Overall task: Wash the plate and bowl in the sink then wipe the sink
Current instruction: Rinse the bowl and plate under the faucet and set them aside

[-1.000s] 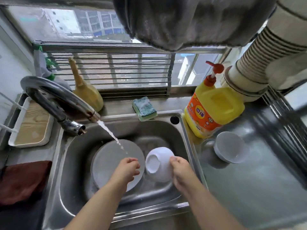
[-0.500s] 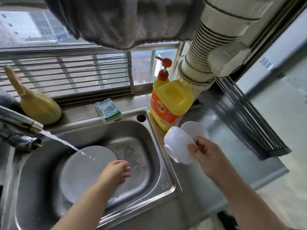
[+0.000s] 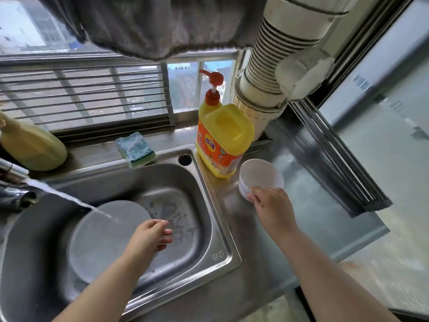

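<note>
A grey plate lies flat in the steel sink, with the tap's water stream landing on its upper edge. My left hand hovers over the plate's right edge, fingers apart and holding nothing. On the counter right of the sink stands a white bowl, upright and seemingly nested in a second white bowl. My right hand grips its near side.
The tap runs at the left edge. A green sponge lies behind the sink. A yellow detergent bottle stands just behind the bowl. A white drain pipe, a hanging grey cloth and a rolled rack are nearby.
My right hand lifted the white bowl out of the sink and carried it right onto the counter, onto the other bowl. My left hand stayed over the plate. My head turned right.
</note>
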`<state>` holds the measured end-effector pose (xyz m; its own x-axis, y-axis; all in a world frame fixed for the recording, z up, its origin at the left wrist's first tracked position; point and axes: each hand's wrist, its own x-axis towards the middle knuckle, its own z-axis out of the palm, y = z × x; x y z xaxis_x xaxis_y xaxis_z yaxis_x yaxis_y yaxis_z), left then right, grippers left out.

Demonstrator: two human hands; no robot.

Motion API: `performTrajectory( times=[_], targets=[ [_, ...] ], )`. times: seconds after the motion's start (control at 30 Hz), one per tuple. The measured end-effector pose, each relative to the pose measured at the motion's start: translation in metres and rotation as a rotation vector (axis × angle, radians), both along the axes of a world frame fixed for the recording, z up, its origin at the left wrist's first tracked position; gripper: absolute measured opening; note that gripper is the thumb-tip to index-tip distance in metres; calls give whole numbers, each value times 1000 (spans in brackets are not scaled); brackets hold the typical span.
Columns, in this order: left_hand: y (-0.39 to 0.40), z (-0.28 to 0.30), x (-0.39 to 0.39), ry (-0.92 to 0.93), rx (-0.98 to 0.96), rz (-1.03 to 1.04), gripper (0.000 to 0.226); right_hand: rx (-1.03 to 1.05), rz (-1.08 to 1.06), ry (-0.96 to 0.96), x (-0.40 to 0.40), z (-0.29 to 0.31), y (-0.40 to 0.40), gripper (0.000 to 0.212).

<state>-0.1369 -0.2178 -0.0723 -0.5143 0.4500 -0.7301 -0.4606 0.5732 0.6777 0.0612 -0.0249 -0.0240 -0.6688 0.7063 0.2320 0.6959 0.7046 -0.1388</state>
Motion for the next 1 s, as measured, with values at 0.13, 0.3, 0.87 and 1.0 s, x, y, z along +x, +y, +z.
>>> performTrajectory(
  times=[0.13, 0.3, 0.87, 1.0],
  targets=[
    [-7, -1, -5, 34, -15, 7, 12, -97, -12, -20, 6, -15, 8, 23],
    [-15, -1, -11, 70, -25, 12, 13, -83, -15, 20, -3, -13, -2, 31],
    [-124, -48, -81, 184, -171, 276, 10, -1112, -157, -284, -192, -130, -140, 53],
    [-134, -59, -88, 192, -151, 319, 6, -1115, -245, -376, -202, -166, -139, 51]
  ],
)
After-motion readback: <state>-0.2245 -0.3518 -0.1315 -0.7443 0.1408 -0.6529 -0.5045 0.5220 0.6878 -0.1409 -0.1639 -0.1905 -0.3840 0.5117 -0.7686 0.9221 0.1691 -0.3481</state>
